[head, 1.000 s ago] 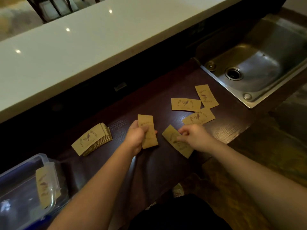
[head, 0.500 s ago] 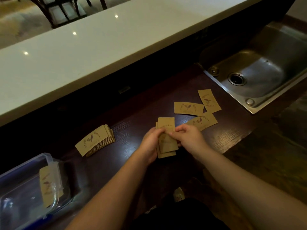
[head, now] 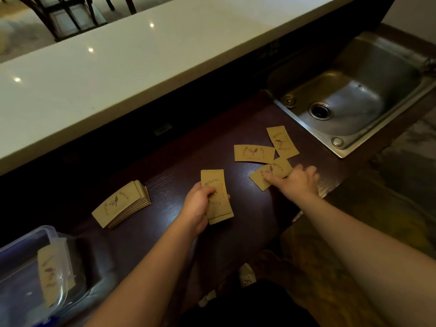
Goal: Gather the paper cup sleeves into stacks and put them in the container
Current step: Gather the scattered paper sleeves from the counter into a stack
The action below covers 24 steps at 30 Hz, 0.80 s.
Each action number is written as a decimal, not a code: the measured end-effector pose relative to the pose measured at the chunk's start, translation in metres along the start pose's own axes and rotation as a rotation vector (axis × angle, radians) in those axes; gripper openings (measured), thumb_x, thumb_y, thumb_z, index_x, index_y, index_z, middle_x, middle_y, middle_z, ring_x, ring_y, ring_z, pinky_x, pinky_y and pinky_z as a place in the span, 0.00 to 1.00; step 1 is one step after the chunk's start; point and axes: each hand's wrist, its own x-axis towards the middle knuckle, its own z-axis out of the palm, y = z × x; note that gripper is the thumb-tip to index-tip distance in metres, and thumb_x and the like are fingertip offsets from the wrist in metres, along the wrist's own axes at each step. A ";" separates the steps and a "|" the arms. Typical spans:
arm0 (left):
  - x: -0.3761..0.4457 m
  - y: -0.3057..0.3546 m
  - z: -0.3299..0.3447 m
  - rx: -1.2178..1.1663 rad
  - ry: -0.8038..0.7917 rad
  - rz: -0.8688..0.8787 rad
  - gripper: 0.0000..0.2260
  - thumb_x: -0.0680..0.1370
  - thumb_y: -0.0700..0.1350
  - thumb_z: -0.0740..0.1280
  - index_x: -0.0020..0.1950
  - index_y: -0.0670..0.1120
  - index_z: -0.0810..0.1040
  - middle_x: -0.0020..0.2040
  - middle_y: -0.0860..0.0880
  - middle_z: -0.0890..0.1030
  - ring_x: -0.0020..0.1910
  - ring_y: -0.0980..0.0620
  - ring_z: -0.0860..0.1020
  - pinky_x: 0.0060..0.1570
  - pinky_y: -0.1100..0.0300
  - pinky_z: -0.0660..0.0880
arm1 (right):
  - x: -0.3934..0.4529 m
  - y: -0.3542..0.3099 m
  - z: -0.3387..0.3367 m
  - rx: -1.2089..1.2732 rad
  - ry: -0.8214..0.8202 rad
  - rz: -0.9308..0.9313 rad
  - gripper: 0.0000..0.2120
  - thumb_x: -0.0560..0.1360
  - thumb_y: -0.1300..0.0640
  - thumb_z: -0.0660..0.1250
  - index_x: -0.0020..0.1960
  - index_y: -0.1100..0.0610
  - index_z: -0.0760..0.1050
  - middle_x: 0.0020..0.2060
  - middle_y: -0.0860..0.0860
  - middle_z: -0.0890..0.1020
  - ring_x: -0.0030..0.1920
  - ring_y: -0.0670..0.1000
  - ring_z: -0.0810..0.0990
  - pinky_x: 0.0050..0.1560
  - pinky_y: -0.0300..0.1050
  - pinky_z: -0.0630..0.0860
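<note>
Flat brown paper cup sleeves with a bird print lie on the dark wooden counter (head: 179, 159). My left hand (head: 197, 207) grips a small stack of two sleeves (head: 217, 199) at the counter's middle. My right hand (head: 296, 181) rests its fingertips on a loose sleeve (head: 266, 174), pinching its near edge. Two more loose sleeves lie just beyond, one flat (head: 253, 153) and one angled toward the sink (head: 282, 141). A fanned stack of several sleeves (head: 121, 204) sits to the left. The clear plastic container (head: 14, 251) at the bottom left holds sleeves (head: 53, 270) standing on edge.
A steel sink (head: 354, 100) is set into the counter at the right. A raised white countertop (head: 118, 60) runs along the far side. The wooden counter's near edge drops off to the floor just behind my right hand.
My right hand set a sleeve onto the one in my left hand, then reached right to the nearest loose sleeve. My left hand stayed put with the small stack.
</note>
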 end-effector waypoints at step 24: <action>-0.004 0.007 0.018 0.008 -0.145 -0.061 0.21 0.80 0.56 0.56 0.63 0.44 0.77 0.58 0.40 0.82 0.55 0.44 0.80 0.55 0.47 0.76 | -0.044 -0.055 0.007 0.833 -0.520 -0.335 0.15 0.75 0.63 0.68 0.62 0.59 0.77 0.41 0.51 0.82 0.38 0.46 0.81 0.34 0.35 0.77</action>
